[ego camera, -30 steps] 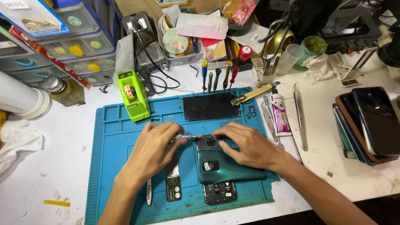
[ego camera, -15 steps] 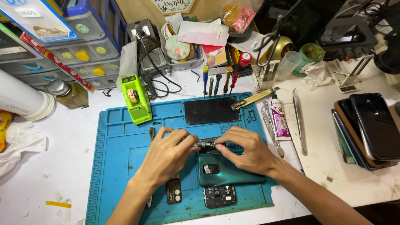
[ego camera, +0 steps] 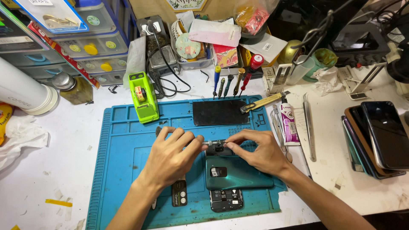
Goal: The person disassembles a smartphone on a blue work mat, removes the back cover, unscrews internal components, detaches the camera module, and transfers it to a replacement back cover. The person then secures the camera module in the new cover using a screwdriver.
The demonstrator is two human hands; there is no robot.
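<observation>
My left hand (ego camera: 172,158) and my right hand (ego camera: 260,152) meet over a blue work mat (ego camera: 123,162). Between their fingertips they pinch a small dark camera part (ego camera: 217,147) from both sides, just above the top edge of a teal phone back cover (ego camera: 238,174) lying flat on the mat. A small black circuit module (ego camera: 226,200) lies below the cover, and another small black piece (ego camera: 179,198) sits by my left wrist. A black phone screen panel (ego camera: 220,112) rests at the mat's far edge.
A green tape dispenser (ego camera: 144,96) stands at the mat's upper left. Screwdrivers (ego camera: 230,83), a glue tube (ego camera: 289,122) and tweezers (ego camera: 309,127) lie nearby. Stacked phones (ego camera: 377,138) sit at the right. Parts drawers (ego camera: 85,47) and a white tube (ego camera: 23,91) are at left.
Both hands have stayed together at the top of the teal cover, gripping the small part; the view shifted slightly. Fingers have closed in a bit tighter on the part.
</observation>
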